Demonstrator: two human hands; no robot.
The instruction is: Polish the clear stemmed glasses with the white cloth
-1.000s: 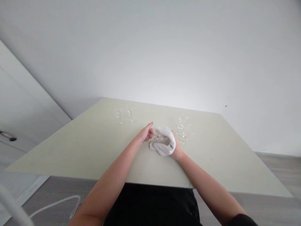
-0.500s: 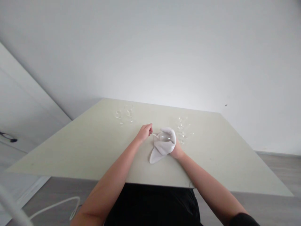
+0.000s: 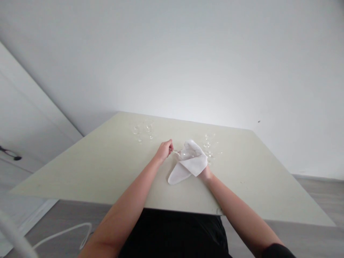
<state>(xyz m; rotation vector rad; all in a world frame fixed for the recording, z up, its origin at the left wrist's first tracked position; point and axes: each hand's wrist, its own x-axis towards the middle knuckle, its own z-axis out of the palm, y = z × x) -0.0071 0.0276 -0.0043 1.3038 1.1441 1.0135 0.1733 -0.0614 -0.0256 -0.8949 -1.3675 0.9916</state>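
Note:
My left hand (image 3: 163, 151) is closed on the stem of a clear stemmed glass (image 3: 182, 153) that lies sideways above the table. A white cloth (image 3: 189, 163) is draped over the glass bowl and over my right hand (image 3: 205, 173), which grips the cloth; its fingers are hidden beneath it. A corner of the cloth hangs down to the pale table (image 3: 107, 172).
Two clear glasses (image 3: 143, 129) stand at the back left of the table. More clear glasses (image 3: 210, 145) stand just behind my right hand. A white wall rises behind the table. A white cable (image 3: 61, 234) lies on the grey floor at the lower left.
The cloth has unfolded and spread out, with a corner now hanging lower left. My right hand has shifted slightly right under it. My left hand stays on the stem.

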